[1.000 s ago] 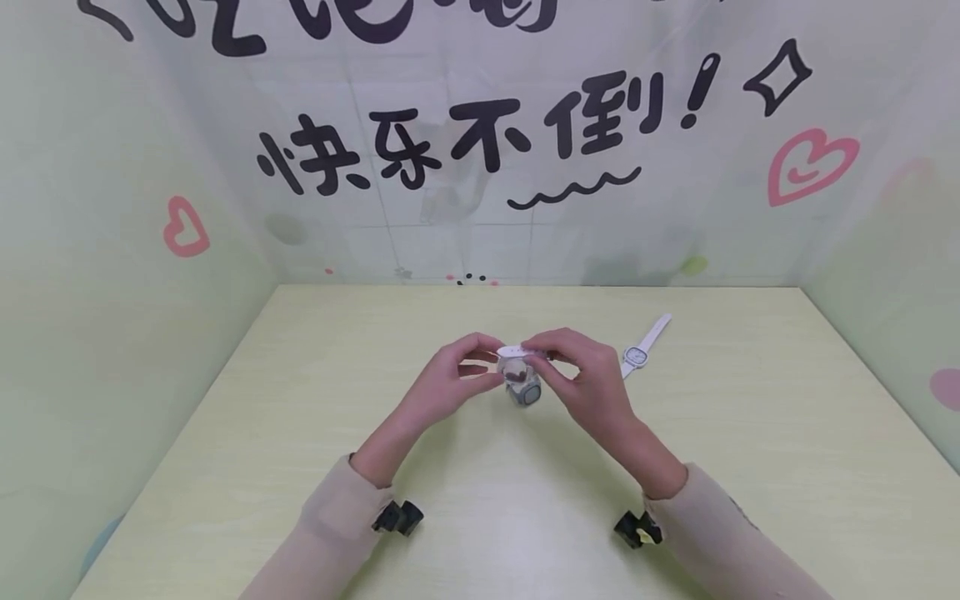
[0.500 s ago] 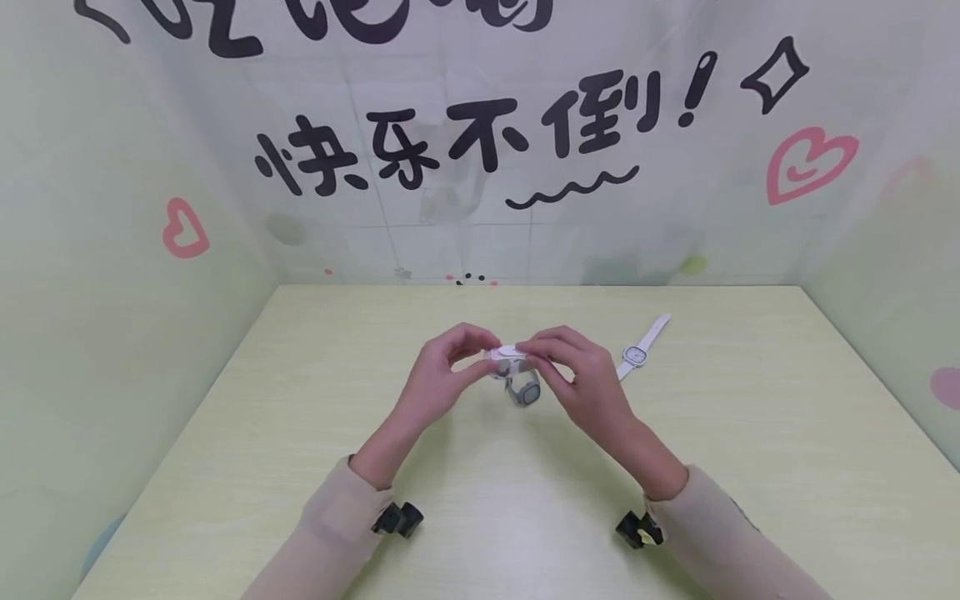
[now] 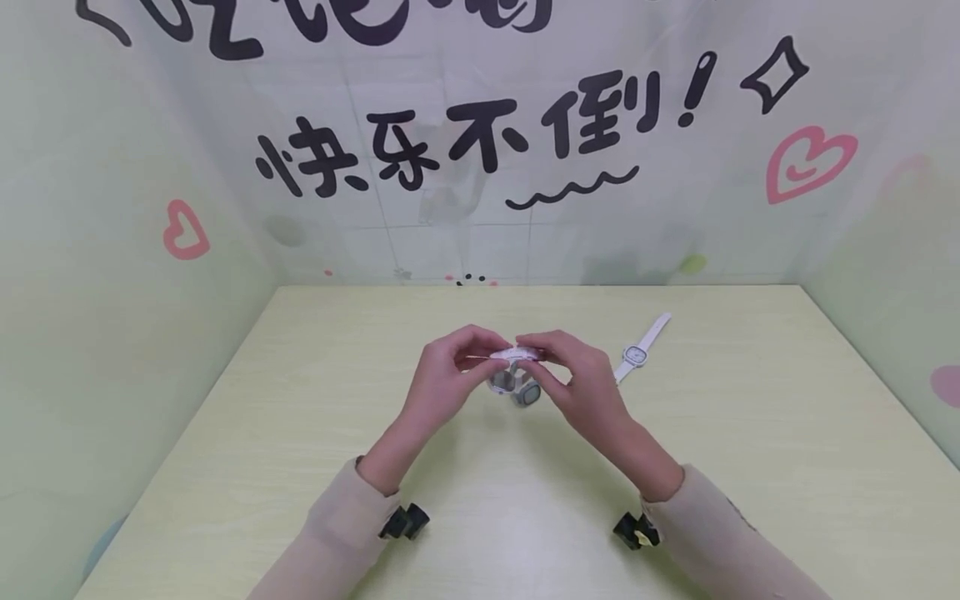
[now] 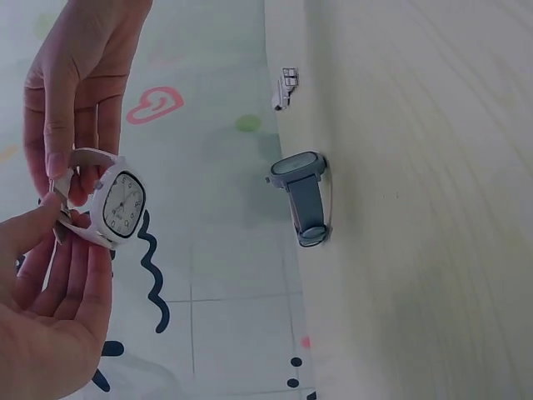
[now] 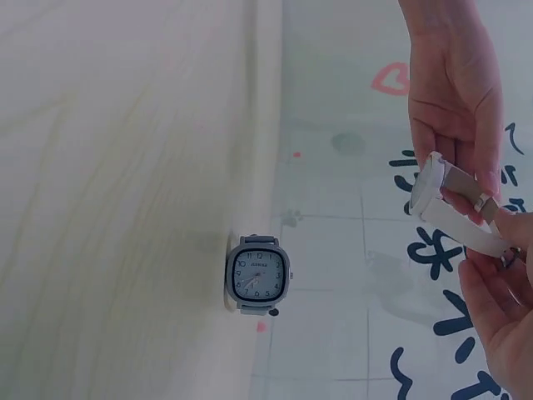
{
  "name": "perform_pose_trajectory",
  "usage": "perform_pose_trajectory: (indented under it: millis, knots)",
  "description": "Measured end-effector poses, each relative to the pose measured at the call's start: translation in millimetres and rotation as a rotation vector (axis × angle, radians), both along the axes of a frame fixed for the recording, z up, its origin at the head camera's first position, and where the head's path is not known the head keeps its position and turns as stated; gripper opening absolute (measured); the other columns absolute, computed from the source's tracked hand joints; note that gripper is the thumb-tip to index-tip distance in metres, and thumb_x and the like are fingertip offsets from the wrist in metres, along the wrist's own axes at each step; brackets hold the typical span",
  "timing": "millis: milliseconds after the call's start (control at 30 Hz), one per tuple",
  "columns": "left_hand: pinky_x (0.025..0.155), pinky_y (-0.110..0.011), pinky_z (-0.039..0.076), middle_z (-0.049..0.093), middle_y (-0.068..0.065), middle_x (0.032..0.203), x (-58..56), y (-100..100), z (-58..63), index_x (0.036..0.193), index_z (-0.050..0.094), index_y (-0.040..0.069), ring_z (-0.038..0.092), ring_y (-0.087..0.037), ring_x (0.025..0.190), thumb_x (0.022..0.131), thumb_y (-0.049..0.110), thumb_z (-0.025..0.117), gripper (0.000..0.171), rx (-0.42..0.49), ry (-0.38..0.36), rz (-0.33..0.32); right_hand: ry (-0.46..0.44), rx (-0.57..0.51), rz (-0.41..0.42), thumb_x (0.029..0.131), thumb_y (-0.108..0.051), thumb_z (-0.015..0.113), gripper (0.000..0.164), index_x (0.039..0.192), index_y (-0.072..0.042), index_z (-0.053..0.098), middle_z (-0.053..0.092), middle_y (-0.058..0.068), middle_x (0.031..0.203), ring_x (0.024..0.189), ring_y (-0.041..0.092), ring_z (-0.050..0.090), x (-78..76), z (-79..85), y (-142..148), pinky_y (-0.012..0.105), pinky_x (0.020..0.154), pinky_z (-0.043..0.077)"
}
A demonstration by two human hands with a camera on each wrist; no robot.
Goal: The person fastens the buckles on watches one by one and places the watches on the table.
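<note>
A white wristwatch [image 3: 504,382] hangs between both hands above the table, its strap bent into a loop. With thumb and fingertips my left hand [image 3: 444,377] pinches the strap near the buckle. From the other side my right hand [image 3: 583,373] pinches the strap too, fingertips close to the left ones. In the left wrist view, the watch's white dial [image 4: 124,204] faces away from the fingers. The right wrist view shows the metal buckle [image 5: 483,202] between the hands. Just below and beyond them, a grey wristwatch [image 3: 529,393] stands on the table with its strap looped.
Another white wristwatch [image 3: 634,357] lies on the table [image 3: 750,433] to the right, its strap stretched out straight. Printed cloth walls [image 3: 465,242] close off the back and sides. A small black camera [image 3: 405,522] sits at each sleeve.
The held white watch has turned and its dial now hangs lower. The left fingers shifted left, then back in along the strap towards the right fingertips. The other two watches stay put.
</note>
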State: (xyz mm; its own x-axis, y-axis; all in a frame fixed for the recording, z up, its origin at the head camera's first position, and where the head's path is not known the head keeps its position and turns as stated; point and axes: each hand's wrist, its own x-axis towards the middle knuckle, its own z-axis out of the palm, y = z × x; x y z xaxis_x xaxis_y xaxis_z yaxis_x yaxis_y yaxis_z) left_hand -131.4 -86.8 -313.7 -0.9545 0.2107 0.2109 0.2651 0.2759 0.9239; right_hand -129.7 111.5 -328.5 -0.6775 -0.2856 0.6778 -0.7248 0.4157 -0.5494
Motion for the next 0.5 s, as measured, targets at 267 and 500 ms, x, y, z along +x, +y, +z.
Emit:
perform_pose_trajectory:
  millis: [267,500]
  knots:
    - [0.083,-0.027,0.061,0.072,-0.011,0.107,1.1,1.3,1.6,0.106,0.070,0.006,0.069,-0.019,0.100,0.089,0.011,0.075,0.018,0.058,-0.018,0.055,-0.005,-0.041,-0.100,0.081,-0.003,0.080,0.027,0.107,-0.002,0.073,0.078,0.009,0.099,0.089,0.020,0.076,-0.2,-0.4,1.1,0.030,0.081,0.061]
    - [0.080,-0.026,0.061,0.072,-0.009,0.104,3.1,2.2,2.1,0.104,0.069,0.007,0.070,-0.016,0.094,0.089,0.011,0.075,0.017,0.048,-0.001,0.064,0.035,-0.024,-0.122,0.080,-0.003,0.080,0.027,0.106,0.000,0.070,0.078,0.010,0.096,0.085,0.020,0.077,-1.2,1.3,1.7,0.031,0.076,0.062]
